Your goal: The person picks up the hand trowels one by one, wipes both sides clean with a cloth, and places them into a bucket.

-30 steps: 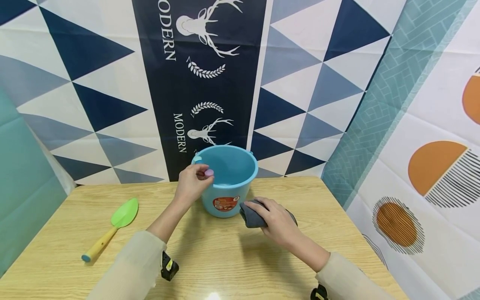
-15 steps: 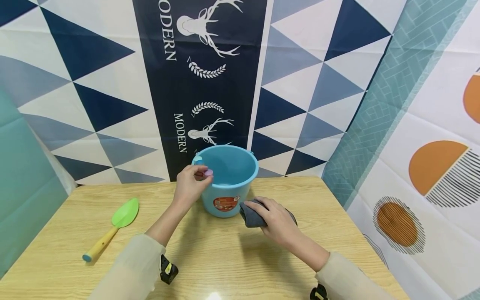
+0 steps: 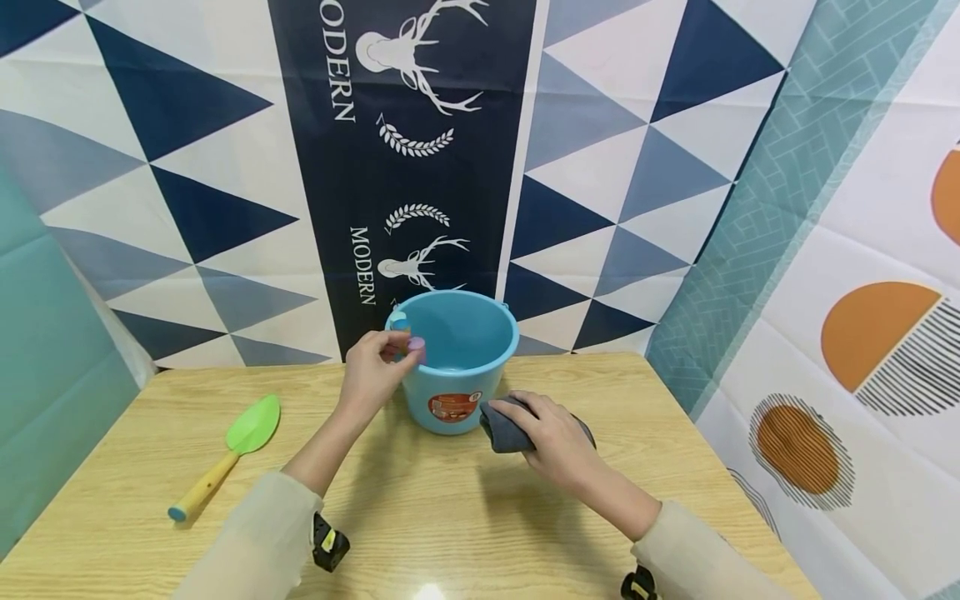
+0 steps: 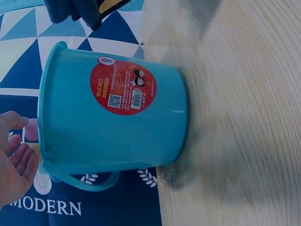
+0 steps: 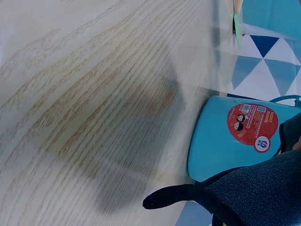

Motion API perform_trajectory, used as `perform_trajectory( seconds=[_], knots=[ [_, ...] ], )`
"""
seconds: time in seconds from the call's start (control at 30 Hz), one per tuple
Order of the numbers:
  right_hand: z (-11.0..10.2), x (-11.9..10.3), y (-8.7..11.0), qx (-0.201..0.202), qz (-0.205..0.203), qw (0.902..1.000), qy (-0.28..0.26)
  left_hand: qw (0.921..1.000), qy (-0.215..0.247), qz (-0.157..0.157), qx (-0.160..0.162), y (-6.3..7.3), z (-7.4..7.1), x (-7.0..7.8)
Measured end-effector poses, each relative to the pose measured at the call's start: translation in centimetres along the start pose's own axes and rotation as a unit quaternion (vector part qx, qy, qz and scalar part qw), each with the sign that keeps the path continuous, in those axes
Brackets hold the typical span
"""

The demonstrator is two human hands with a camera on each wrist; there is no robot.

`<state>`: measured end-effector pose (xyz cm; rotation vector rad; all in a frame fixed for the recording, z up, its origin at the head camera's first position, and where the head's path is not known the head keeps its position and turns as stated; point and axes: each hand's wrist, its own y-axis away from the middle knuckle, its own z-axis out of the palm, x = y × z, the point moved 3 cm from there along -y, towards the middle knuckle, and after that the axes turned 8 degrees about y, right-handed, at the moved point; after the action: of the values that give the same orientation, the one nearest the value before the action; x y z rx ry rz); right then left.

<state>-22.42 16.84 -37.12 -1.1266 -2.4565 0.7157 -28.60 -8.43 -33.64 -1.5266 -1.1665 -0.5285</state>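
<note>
At the rim of a light-blue bucket (image 3: 457, 392), my left hand (image 3: 372, 367) pinches a small pink piece (image 3: 418, 347) between thumb and fingers. In the left wrist view a yellowish part (image 4: 34, 149) shows beside the pink piece, mostly behind the fingers, so its kind is unclear. A blue tip (image 3: 400, 321) sticks up just past the fingers; whether it belongs to the same thing I cannot tell. To the right of the bucket, my right hand (image 3: 555, 437) grips a folded dark grey cloth (image 3: 504, 432) above the table. The cloth (image 5: 258, 193) hangs near the bucket in the right wrist view.
A green hand trowel (image 3: 252, 425) with a yellow handle lies at the left of the wooden table (image 3: 435, 517). Patterned sheets (image 3: 225, 208) stand close behind the bucket and along the right side. The bucket's carrying handle (image 4: 89, 184) hangs on its side.
My left hand has shifted slightly left, and more of the pink piece shows beyond the thumb. The right hand and cloth stay nearly still; the camera view drifts a little.
</note>
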Motion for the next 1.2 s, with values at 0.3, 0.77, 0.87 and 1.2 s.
perform_trajectory(
  seconds=[0.3, 0.77, 0.87, 1.2],
  knots=[
    [-0.1, 0.1, -0.1, -0.001, -0.002, 1.0000, -0.001, 0.9999, -0.009, -0.001, 0.005, 0.3, -0.8, -0.5],
    [-0.3, 0.2, -0.1, -0.005, -0.002, 1.0000, -0.001, 0.9974, -0.061, -0.036, -0.015, 1.5, -3.9, -2.7],
    [-0.3, 0.2, -0.2, -0.006, -0.001, 1.0000, -0.001, 0.9962, -0.077, -0.040, -0.011, 1.9, -4.7, -3.5],
    [-0.6, 0.2, -0.2, 0.001, -0.008, 0.9999, 0.007, 0.9946, -0.093, -0.044, -0.002, 3.6, -7.5, -5.4]
  ],
)
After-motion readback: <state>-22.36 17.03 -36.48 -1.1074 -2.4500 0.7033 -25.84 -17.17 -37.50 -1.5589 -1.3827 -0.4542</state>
